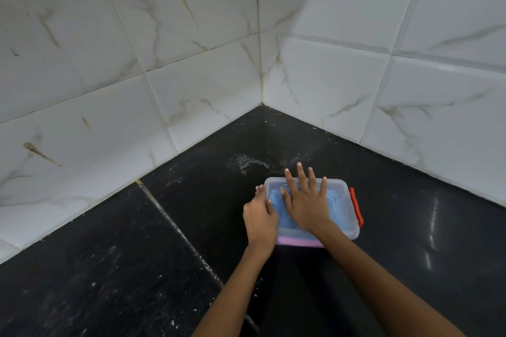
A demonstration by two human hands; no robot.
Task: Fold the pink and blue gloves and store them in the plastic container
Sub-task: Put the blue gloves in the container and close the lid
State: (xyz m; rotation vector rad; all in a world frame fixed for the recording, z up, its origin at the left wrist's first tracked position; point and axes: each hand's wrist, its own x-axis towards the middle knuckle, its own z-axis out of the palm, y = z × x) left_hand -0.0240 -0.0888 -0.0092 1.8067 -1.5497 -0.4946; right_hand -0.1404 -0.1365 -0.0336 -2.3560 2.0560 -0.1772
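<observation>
On the dark counter, plastic container (341,191) holding blue gloves (276,201) over pink gloves (295,241): right hand (308,204) pressing flat-fingered on lid, left hand (260,217) gripping the left edge; uneven pressure is risking an unlatched lid.

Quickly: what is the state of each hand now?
Left hand: fingers curled on the left edge of the plastic container.
Right hand: open, fingers spread flat, pressing on its lid.

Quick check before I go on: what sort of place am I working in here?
Probably a kitchen or utility corner at home. A polished black stone counter runs into a corner of white marble-look wall tiles, stained along the grout. On it sits a clear plastic container with an orange latch.
</observation>
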